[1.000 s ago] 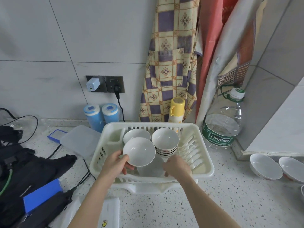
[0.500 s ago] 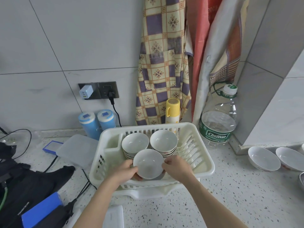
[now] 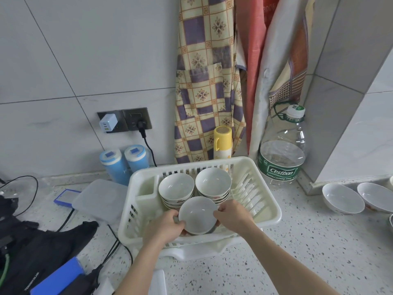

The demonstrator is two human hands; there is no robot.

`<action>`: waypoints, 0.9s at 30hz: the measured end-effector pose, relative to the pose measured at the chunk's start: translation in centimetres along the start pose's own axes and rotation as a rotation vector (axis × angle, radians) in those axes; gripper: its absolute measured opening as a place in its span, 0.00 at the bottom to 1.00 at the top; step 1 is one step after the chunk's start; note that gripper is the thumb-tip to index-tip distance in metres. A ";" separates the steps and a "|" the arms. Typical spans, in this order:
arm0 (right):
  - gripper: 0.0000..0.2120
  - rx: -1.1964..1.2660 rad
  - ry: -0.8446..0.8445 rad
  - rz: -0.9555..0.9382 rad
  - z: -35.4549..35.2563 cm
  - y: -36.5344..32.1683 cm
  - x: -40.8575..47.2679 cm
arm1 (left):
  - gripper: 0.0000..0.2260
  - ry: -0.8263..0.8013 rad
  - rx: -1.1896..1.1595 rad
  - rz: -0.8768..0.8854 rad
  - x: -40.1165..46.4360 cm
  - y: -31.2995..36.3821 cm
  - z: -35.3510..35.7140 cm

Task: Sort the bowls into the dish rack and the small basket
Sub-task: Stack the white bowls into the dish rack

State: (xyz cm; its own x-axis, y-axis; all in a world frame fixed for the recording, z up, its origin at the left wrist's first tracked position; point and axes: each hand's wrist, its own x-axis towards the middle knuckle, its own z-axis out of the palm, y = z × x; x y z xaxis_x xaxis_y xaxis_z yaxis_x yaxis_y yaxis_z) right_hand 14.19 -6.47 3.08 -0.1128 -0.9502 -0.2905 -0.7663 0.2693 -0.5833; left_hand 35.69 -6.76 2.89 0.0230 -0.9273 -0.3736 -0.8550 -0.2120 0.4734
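Note:
A white plastic dish rack [image 3: 266, 201] stands on the speckled counter. Two stacks of white bowls sit side by side at its back, the left stack [image 3: 176, 187] and the right stack [image 3: 213, 182]. In front of them a single white bowl [image 3: 197, 215] sits upright low in the rack's front part. My left hand [image 3: 164, 227] grips its left rim and my right hand [image 3: 232, 213] grips its right rim. Two more white bowls [image 3: 342, 198] [image 3: 375, 199] lie on the counter at the right.
Behind the rack are a yellow flask [image 3: 222, 143], a large water bottle [image 3: 281, 154] and two blue canisters [image 3: 123, 162]. A clear lid [image 3: 100, 199], cables and a black bag [image 3: 36, 252] crowd the left. Aprons hang on the wall.
My left hand held the bowl tilted above the rack; both hands have since lowered it upright into the rack's front part, in front of the two stacks.

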 end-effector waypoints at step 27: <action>0.10 -0.162 -0.032 0.092 0.8 0.1 0.6 | 0.17 0.055 0.197 0.018 -0.2 0.5 0.3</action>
State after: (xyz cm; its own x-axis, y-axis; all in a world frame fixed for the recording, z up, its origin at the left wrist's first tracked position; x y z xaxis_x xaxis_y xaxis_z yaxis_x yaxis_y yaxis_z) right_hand 14.60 -6.91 2.23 -0.1693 -0.9165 -0.3625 -0.8458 0.3239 -0.4239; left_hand 35.09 -6.60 2.93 0.0311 -0.9470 -0.3196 -0.9402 -0.1362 0.3123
